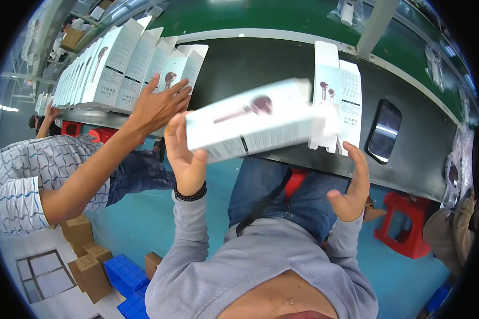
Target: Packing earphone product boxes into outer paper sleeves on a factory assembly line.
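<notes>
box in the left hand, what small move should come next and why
Probably bring the right hand to the free end of the box to steady it. The left hand grips it at one end only, the box is tilted and blurred as if moving, and the right hand is open and seems to hold nothing.

A factory packing area, identified by its furnishings: a long dark workbench (237,64) runs beside a green surface (277,18) with metal uprights (377,27); identical white cartons (114,66) stand in a row, while red plastic stools (418,210), cardboard boxes (93,276) and blue crates (125,272) occupy the teal floor (404,276).
</notes>
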Motion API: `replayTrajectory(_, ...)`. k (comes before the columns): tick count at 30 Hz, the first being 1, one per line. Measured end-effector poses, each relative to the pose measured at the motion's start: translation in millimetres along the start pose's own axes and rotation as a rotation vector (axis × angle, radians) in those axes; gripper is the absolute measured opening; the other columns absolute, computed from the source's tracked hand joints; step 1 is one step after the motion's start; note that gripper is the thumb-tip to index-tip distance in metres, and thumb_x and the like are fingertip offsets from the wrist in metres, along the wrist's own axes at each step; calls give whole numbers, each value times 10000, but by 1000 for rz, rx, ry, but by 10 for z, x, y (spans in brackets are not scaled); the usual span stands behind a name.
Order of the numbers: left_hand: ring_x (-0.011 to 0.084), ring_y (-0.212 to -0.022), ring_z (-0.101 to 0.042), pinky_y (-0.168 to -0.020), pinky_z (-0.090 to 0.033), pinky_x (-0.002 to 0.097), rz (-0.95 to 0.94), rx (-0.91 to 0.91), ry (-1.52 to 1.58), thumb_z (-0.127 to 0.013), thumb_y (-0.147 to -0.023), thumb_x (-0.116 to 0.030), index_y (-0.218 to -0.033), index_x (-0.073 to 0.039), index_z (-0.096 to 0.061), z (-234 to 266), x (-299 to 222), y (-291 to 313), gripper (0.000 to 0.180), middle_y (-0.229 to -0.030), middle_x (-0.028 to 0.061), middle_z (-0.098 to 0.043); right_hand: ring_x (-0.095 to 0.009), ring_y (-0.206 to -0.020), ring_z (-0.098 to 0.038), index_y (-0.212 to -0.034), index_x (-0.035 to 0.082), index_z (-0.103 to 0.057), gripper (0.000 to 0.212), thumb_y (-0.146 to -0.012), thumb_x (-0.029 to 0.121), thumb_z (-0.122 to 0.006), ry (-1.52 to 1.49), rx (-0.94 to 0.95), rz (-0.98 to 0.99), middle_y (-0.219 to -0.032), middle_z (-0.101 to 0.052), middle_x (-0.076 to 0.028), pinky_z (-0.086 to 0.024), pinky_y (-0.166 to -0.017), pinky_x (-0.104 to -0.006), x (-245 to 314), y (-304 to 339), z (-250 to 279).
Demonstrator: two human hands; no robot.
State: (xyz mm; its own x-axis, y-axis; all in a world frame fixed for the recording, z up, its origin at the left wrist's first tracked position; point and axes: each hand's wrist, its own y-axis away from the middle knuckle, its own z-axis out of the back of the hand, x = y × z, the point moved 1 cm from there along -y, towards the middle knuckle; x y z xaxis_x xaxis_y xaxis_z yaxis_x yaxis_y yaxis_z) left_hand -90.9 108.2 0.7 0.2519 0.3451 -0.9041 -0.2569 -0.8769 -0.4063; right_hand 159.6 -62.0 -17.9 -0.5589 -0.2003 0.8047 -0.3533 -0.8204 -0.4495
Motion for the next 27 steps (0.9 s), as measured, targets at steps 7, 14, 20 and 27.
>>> replayTrajectory(7,207,-1178,-357,-1011,-262,334,-157,-161,-58,-654,-758,-61,-1313,-38,-240,-5,322,-204,693,-1242,111,-346,-310,-1162,-452,-1254,-7,-452,754,-769,554,-593,251,-8,-49,-1236,-488,-176,-330,-977,-388,-249,36,123)
replayTrajectory(14,195,-1159,-357,-999,-263,325,-231,-152,-45,-606,-733,44,-1270,-35,-282,180,292,-430,632,-1218,95,-348,-325,-1145,-455,-1234,-14,-468,652,-762,396,-654,221,-32,-21,-1228,-490,-185,-349,-959,-389,-329,127,66)
replayTrajectory(20,182,-1111,-413,-954,-344,331,-86,-101,33,-601,-734,37,-1243,-61,-295,-61,555,10,601,-1158,104,-397,-322,-1104,-473,-1175,2,-528,505,-756,244,-673,216,8,16,-1197,-494,-167,-375,-932,-368,-346,151,-16)
replayTrajectory(27,182,-1111,-397,-934,-355,336,-44,-87,15,-614,-743,-5,-1237,-73,-296,-84,868,185,591,-1137,83,-371,-313,-1102,-486,-1178,22,-532,455,-771,198,-634,283,46,-18,-1188,-507,-161,-372,-941,-363,-548,271,-58)
